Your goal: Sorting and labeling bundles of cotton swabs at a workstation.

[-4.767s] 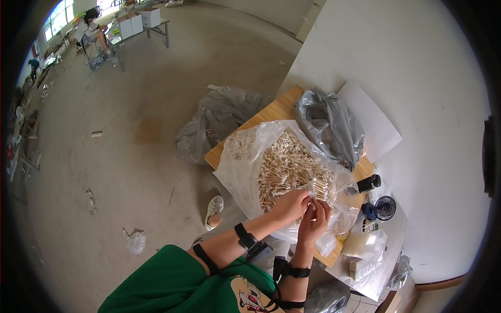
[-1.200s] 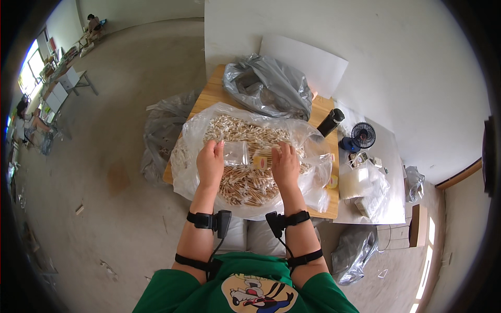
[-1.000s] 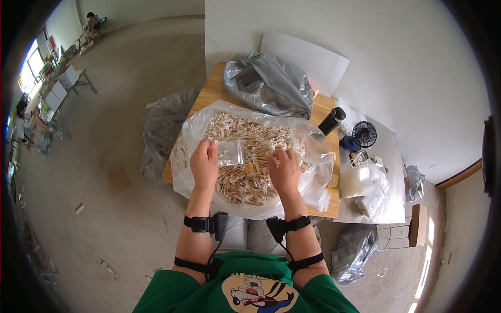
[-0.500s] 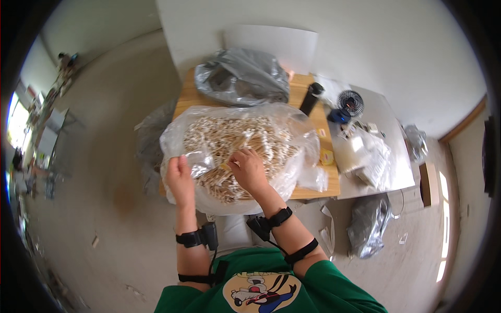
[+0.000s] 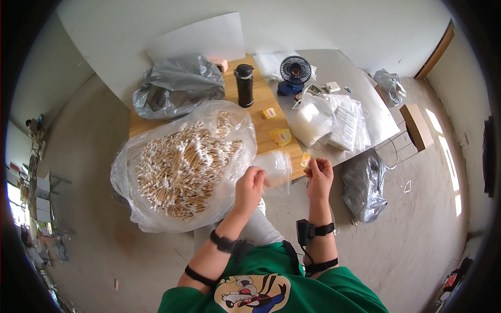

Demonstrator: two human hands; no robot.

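A large clear plastic sack (image 5: 125, 180) stands on the wooden table, full of loose cotton swabs (image 5: 182, 161) with wooden sticks and white tips. To the right of the sack, my left hand (image 5: 249, 190) is closed in a pinch on a clear plastic bag (image 5: 276, 169) at the table's front corner; part of a finger shows through the film. My right hand (image 5: 320, 180) pinches a small yellow card (image 5: 306, 159) just off the table's right corner. More yellow cards (image 5: 282, 136) lie in a loose pile beyond it, with a small stack (image 5: 269, 113) farther back.
A black bottle (image 5: 244, 86) stands behind the sack, beside a grey plastic bag (image 5: 177, 86). The metal-topped table (image 5: 373, 117) at right carries a small fan (image 5: 295, 73) and packs of clear bags (image 5: 313, 122). A grey bag (image 5: 364, 188) and a cardboard box (image 5: 416, 128) are on the floor.
Both hands have left the swabs and moved right. My right hand has taken hold of a yellow card. The view has turned to the right.
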